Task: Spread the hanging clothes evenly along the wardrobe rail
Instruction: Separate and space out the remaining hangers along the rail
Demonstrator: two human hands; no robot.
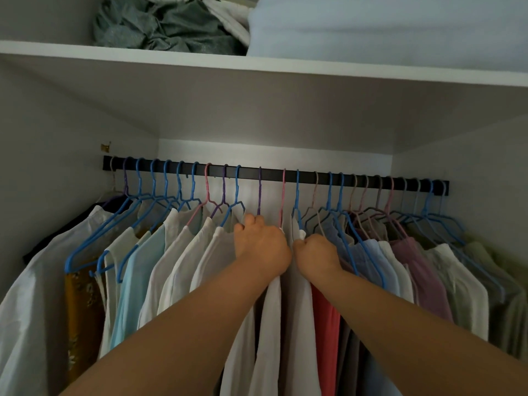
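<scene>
A black wardrobe rail [248, 174] runs across the closet, carrying several blue, pink and purple hangers. White, pale blue and mustard garments [143, 270] hang on the left; mauve, white, coral and grey ones [411, 267] crowd the right. My left hand [261, 244] grips the shoulder of a white garment under the purple hanger [259, 192] at the middle. Beside it, my right hand [317, 254] clutches the shoulder of another white garment [298, 310] on a blue hanger [297, 195]. A pink hanger [283, 195] hangs between the two hands.
A white shelf [285, 67] sits above the rail, holding crumpled green fabric [165, 24] and a pale folded blanket [385, 27]. The wardrobe side walls [51, 167] close in at both rail ends.
</scene>
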